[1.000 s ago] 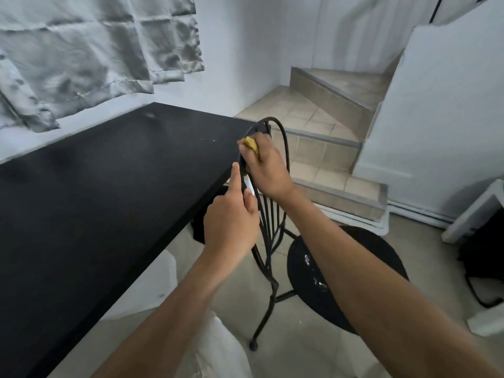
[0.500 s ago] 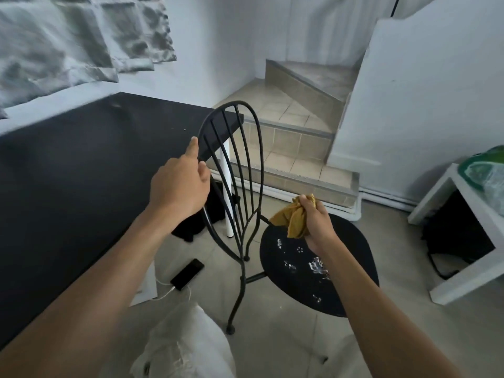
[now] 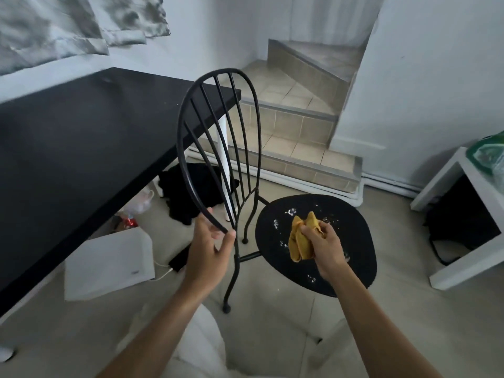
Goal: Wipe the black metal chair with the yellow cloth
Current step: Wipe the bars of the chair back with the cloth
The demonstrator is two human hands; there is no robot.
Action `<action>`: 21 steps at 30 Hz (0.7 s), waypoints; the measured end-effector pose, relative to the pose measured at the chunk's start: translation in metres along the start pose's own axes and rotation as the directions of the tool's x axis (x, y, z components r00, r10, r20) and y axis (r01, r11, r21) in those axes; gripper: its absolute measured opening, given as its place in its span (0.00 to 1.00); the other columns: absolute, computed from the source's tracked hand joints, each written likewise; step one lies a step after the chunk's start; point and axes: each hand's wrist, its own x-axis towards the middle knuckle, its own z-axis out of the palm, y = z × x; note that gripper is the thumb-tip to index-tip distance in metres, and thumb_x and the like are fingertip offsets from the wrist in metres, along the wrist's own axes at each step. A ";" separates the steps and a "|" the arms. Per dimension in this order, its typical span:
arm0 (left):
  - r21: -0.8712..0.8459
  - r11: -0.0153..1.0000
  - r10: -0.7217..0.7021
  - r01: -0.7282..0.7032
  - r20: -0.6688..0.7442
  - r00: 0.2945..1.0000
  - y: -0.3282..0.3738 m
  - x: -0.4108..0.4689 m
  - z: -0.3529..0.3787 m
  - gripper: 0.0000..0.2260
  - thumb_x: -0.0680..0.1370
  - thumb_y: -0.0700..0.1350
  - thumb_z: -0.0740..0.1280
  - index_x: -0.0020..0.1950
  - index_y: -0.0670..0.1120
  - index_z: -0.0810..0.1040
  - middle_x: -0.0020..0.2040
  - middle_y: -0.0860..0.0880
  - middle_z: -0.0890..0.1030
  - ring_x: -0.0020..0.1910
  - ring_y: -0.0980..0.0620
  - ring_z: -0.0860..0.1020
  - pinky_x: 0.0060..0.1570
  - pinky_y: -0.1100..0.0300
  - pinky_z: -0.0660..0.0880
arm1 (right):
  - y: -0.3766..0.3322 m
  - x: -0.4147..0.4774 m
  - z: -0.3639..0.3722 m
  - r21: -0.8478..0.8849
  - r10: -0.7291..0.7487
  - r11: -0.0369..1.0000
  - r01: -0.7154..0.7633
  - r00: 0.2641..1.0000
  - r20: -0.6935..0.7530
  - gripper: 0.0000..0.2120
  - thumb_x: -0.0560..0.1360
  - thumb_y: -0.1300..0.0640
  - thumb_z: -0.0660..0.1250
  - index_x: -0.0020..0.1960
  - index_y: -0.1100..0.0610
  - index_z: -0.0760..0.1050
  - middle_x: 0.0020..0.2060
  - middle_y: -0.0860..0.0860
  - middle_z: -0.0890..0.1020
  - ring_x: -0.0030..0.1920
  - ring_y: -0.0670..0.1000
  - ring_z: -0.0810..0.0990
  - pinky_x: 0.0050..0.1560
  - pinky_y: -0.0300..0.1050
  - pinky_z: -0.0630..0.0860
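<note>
Left hand (image 3: 208, 249) has fingers pinched round the chair (image 3: 218, 148) frame low down. Right hand (image 3: 324, 246) clutches the yellow cloth (image 3: 300, 241) bunched over the seat (image 3: 351, 241). Imo flatten cloth & sweep crumbs (image 3: 290, 212) just beyond fingertips w/ firm strokes.

Left of the left hand (image 3: 208, 252), the black table (image 3: 81, 148) crowds the chair (image 3: 218, 148) back. Open floor lies right of the right hand (image 3: 324, 246), before the white side table (image 3: 461, 222).

you have one black metal chair (image 3: 313, 241), one yellow cloth (image 3: 301, 241), one black table (image 3: 81, 148), two hands, three tiled steps (image 3: 294, 126) and one phone (image 3: 181, 259).
</note>
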 end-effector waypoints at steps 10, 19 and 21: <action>-0.010 0.988 -0.148 0.152 0.183 0.972 -0.056 0.022 0.050 0.10 0.80 0.53 0.62 0.41 0.52 0.76 0.38 0.54 0.79 0.40 0.60 0.77 0.38 0.68 0.69 | 0.083 0.015 0.065 -0.526 -0.114 0.830 0.185 0.980 0.164 0.27 0.75 0.56 0.72 0.71 0.50 0.65 0.58 0.49 0.76 0.55 0.49 0.78 0.55 0.45 0.79; -0.302 0.905 -0.310 0.299 0.013 0.951 -0.077 0.039 0.102 0.25 0.82 0.42 0.59 0.23 0.51 0.68 0.20 0.49 0.67 0.22 0.60 0.70 0.27 0.70 0.65 | 0.114 0.061 0.126 -0.699 -0.369 0.415 0.582 0.810 0.455 0.25 0.74 0.61 0.70 0.70 0.58 0.71 0.63 0.56 0.72 0.59 0.57 0.74 0.58 0.49 0.77; -0.330 0.906 -0.272 0.266 0.029 0.962 -0.086 0.043 0.107 0.26 0.81 0.41 0.58 0.21 0.53 0.69 0.19 0.54 0.66 0.21 0.61 0.66 0.28 0.63 0.63 | 0.120 0.070 0.129 -0.729 -0.439 0.221 0.648 0.734 0.519 0.25 0.67 0.63 0.75 0.62 0.61 0.76 0.53 0.57 0.78 0.50 0.58 0.77 0.49 0.49 0.80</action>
